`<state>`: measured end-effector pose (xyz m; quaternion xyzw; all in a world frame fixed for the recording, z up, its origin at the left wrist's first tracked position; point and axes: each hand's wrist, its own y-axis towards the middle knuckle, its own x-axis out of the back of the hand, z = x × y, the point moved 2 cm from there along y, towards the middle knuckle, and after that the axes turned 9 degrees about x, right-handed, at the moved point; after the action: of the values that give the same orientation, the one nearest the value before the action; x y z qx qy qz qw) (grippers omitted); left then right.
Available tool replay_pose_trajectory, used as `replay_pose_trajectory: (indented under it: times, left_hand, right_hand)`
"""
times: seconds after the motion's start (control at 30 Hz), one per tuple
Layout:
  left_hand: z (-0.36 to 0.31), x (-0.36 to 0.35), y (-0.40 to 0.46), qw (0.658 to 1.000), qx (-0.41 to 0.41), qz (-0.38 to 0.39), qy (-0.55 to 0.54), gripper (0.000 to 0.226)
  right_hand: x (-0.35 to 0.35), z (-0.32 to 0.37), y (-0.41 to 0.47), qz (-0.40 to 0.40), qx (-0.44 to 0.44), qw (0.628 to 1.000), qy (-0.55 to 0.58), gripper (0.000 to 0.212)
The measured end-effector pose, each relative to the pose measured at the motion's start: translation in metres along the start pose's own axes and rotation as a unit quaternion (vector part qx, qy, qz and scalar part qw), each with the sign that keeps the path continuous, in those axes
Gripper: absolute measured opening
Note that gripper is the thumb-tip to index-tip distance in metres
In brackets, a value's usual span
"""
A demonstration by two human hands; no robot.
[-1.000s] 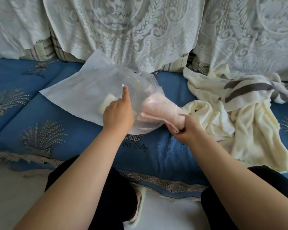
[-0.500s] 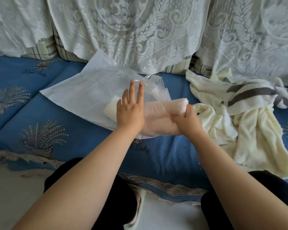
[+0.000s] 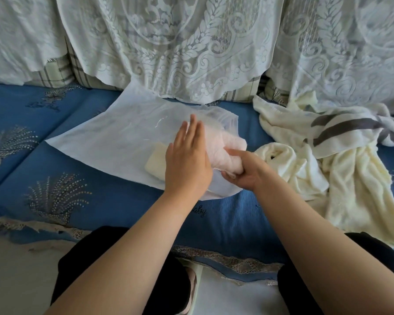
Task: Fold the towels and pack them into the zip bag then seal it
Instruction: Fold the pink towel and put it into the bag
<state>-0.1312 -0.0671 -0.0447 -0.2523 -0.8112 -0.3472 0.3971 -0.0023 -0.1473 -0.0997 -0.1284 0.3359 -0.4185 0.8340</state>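
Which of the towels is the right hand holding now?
The pink towel, gripped by the right hand at the zip bag mouth. The folded cream towel lies inside the bag; the others lie loose to the right.

We see our left hand (image 3: 187,160) flat on the zip bag (image 3: 114,142) while our right hand (image 3: 243,171) grips the pink towel (image 3: 223,153) at its mouth.

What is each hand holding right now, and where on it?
The right hand grips the pink towel by its outer end at the zip bag mouth. The left hand lies flat on the bag, holding nothing.
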Motion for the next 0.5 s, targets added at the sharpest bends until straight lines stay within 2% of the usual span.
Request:
replay_pose_trajectory:
  times: [0.13, 0.17, 0.27, 0.4, 0.47, 0.5]
  left_hand:
    - [-0.01, -0.009, -0.01, 0.999, 0.017, 0.047, -0.004, 0.06]
    - [-0.012, -0.012, -0.014, 0.998, 0.024, 0.063, -0.012, 0.061]
    - [-0.013, -0.02, -0.022, 0.994, 0.029, 0.104, -0.02, 0.061]
    - [-0.001, -0.019, -0.023, 0.99, 0.04, 0.128, -0.042, 0.063]
    - [0.005, -0.016, -0.022, 0.99, 0.042, 0.119, -0.059, 0.064]
    - [0.007, -0.015, -0.022, 0.989, 0.048, 0.118, -0.076, 0.065]
  right_hand:
    - [-0.015, 0.004, 0.018, -0.025, 0.054, 0.996, 0.07, 0.012]
    - [-0.019, 0.003, 0.023, -0.04, 0.085, 0.994, 0.056, 0.012]
    - [-0.02, -0.002, 0.036, -0.107, 0.181, 0.972, -0.103, 0.013]
    - [-0.002, -0.002, 0.036, -0.169, 0.115, 0.946, -0.252, 0.022]
    - [0.011, 0.001, 0.031, -0.205, 0.146, 0.927, -0.277, 0.029]
    - [0.014, 0.001, 0.027, -0.206, 0.166, 0.932, -0.249, 0.025]
